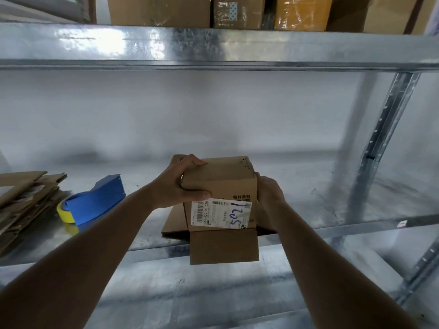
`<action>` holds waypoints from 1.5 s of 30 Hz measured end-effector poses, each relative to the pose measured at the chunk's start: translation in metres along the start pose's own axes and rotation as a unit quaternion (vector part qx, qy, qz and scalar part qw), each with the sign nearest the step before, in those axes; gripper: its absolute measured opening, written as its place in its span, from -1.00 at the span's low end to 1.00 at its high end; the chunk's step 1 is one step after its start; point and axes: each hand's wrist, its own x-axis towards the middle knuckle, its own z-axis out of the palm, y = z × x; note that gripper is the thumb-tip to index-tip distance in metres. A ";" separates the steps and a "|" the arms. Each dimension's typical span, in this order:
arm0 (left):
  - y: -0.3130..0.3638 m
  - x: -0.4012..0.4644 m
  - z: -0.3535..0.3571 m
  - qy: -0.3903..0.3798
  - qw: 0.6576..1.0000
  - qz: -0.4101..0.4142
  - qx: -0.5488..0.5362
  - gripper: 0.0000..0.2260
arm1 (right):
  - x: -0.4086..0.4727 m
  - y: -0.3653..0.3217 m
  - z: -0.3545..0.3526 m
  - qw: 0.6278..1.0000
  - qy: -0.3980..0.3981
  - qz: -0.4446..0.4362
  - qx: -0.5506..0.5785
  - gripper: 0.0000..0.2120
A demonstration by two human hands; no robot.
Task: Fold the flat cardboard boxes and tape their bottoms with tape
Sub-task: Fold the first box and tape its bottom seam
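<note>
You have the small cardboard box [219,186] standing near the front edge of the metal shelf [356,205], with its loose flaps spread out flat under it and one flap hanging over that edge. I think you hold it from both sides so it keeps its square shape and does not fall flat again. Your left hand [180,184] wraps the left top corner, fingers curled over the top and thumb pressed on the front. Your right hand [267,198] presses against the right side; I cannot tell how its fingers lie behind the box. Both arms reach straight forward. The blue tape holder [95,201] with yellow tape waits close by on the left, beside the stack of flat boxes [26,200] at the left end.
</note>
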 end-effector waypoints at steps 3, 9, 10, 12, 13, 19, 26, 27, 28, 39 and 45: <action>0.000 -0.009 -0.003 0.005 1.000 0.018 0.018 -0.32 | 0.033 0.020 0.017 0.996 -0.069 0.024 0.041 -0.07; 0.001 -0.026 -0.007 0.043 0.995 0.084 0.027 -0.26 | 0.012 -0.009 0.004 0.983 -0.183 0.008 0.027 -0.20; 0.001 -0.027 -0.007 0.049 0.994 0.089 0.026 -0.25 | 0.014 -0.010 0.003 0.982 -0.187 0.007 0.013 -0.22; 0.000 -0.028 -0.008 0.059 0.993 0.096 0.029 -0.24 | 0.020 -0.012 0.003 0.984 -0.176 0.011 -0.007 -0.24; -0.001 -0.029 -0.008 0.062 0.993 0.098 0.031 -0.24 | 0.023 -0.012 0.003 0.984 -0.173 0.005 -0.030 -0.26; 0.001 -0.038 -0.012 0.078 0.990 0.115 0.006 -0.27 | 0.055 0.001 0.001 0.972 -0.191 0.007 -0.136 -0.18; 0.005 -0.047 -0.021 0.069 0.989 0.130 0.019 -0.22 | 0.015 -0.039 -0.015 0.947 -0.223 0.087 -0.212 -0.54; 0.005 -0.048 -0.021 0.066 0.989 0.132 0.022 -0.21 | 0.010 -0.042 -0.017 0.951 -0.216 0.094 -0.198 -0.51; 0.005 -0.048 -0.022 0.065 0.988 0.134 0.025 -0.21 | 0.012 -0.040 -0.017 0.952 -0.207 0.106 -0.198 -0.53; 0.003 -0.050 -0.049 0.099 0.976 0.192 0.014 -0.22 | 0.000 -0.062 -0.004 0.983 -0.137 0.112 -0.044 -0.92; -0.005 -0.048 -0.050 0.072 0.975 0.208 0.013 -0.19 | 0.006 -0.047 0.005 0.967 -0.161 0.181 0.079 -0.71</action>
